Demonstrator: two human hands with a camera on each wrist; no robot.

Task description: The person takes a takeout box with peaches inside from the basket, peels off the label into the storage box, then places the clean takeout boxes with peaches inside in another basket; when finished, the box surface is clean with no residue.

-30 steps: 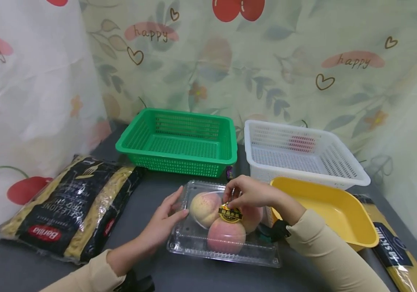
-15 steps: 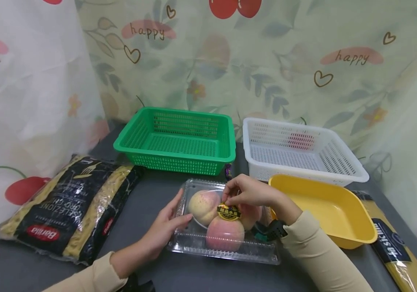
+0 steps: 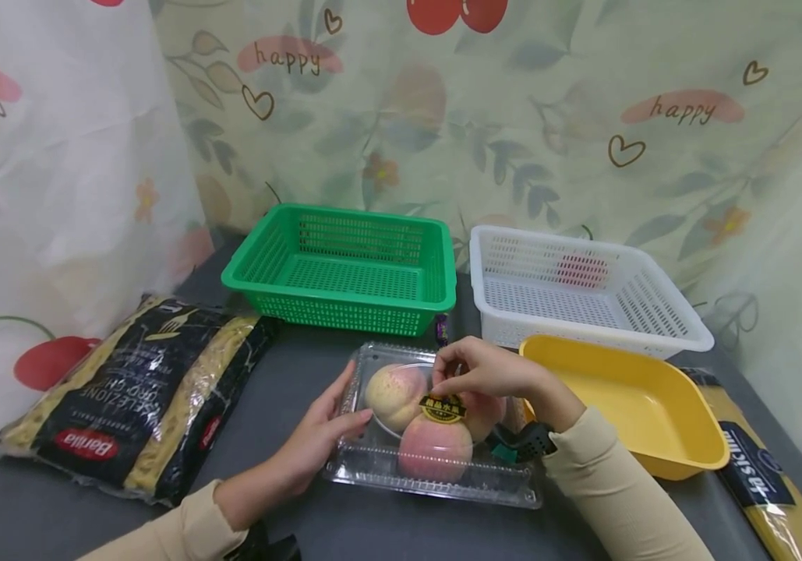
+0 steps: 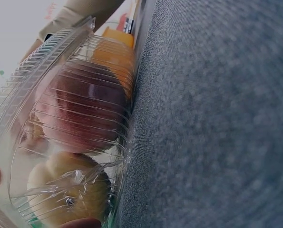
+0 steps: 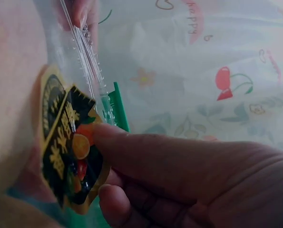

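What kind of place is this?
It looks like a little table corner indoors, maybe set up for handling groceries, but I can't be sure. Patterned curtains hang around a grey table, where there's a green basket, a pasta bag and a clear box of peaches.

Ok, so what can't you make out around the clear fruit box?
Head view: lettering on the small purple packet, too small.
Head view: lower end of the long tan-and-navy plastic bag, cut off by the bottom edge.
Head view: part of the round pink right-side peach, behind the black-and-gold label and right hand.
Right wrist view: the label's finest lettering, blurred.
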